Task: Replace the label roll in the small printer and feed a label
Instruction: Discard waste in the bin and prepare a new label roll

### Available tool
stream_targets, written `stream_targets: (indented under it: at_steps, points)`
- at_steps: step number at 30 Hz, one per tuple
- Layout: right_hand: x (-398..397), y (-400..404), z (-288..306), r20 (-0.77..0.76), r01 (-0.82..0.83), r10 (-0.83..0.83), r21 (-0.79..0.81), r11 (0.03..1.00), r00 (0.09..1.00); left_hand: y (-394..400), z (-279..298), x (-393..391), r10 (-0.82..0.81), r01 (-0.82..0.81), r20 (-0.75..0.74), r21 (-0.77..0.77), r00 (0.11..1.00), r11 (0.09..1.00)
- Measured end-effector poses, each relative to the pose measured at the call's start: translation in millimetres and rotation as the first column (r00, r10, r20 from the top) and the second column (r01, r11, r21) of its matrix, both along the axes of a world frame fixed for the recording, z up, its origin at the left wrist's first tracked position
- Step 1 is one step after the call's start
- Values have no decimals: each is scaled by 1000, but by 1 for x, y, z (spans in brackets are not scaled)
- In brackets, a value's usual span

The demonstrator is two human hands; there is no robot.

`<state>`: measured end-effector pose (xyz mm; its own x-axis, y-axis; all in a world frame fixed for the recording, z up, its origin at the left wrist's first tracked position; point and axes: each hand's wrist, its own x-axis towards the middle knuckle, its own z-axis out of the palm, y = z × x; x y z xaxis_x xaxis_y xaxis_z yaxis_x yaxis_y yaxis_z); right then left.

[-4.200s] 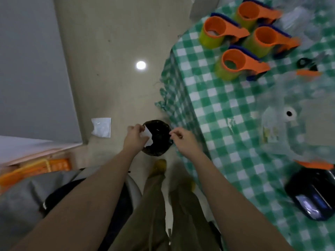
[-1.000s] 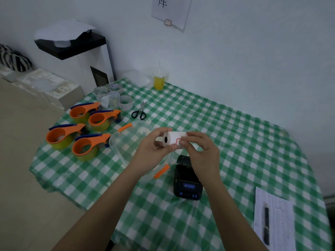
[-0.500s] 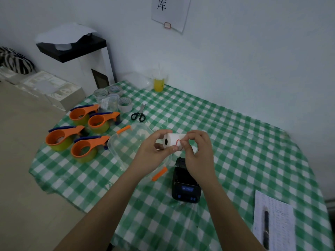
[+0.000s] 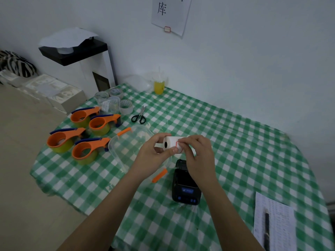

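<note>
**Q:** where's the label roll at?

**A:** The white label roll (image 4: pixel 170 144) is up in the air between both hands, above the tabletop (image 4: pixel 244 142), with its dark core hole facing the camera. The left hand (image 4: pixel 154 154) has its grip clamped around the roll's near end, thumb under, fingers over the top. The right hand (image 4: pixel 197 156) grips it from the other side, fingertips pinched together on a red-edged sticker (image 4: pixel 178 144) at the roll's edge.

**Q:** and the printer?

**A:** The small black printer (image 4: pixel 186 187) sits on the green checked cloth just below the right hand, blue screen lit. Can't tell if its cover is open, the hand hides that end. A clear plastic box (image 4: pixel 125 149) with orange clips is just left of it, under the left hand. Farther left are four orange tape dispensers (image 4: pixel 85 151), with scissors (image 4: pixel 139 116) behind them. A printed sheet (image 4: pixel 275 223) with a pen (image 4: pixel 266 227) on it lies at the right edge.
</note>
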<state>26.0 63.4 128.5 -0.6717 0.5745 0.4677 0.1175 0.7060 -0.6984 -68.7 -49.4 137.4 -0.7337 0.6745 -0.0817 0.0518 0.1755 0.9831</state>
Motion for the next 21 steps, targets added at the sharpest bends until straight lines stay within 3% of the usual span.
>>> stream_targets:
  at_steps: [10, 16, 21]
  points:
    - [-3, 3, 1, -9, -45, 44, -72, 996, 999, 1, 4, 0, -20, 13, 168, 43, 986, 999]
    - [0, 8, 14, -20, -162, 168, -394, 905, 986, -1, 6, -2, -52, 42, 174, 60, 983, 997]
    - [1, 6, 20, 35, -135, 192, -589, 797, 981, -3, 5, -3, -86, 77, 201, 51, 976, 996]
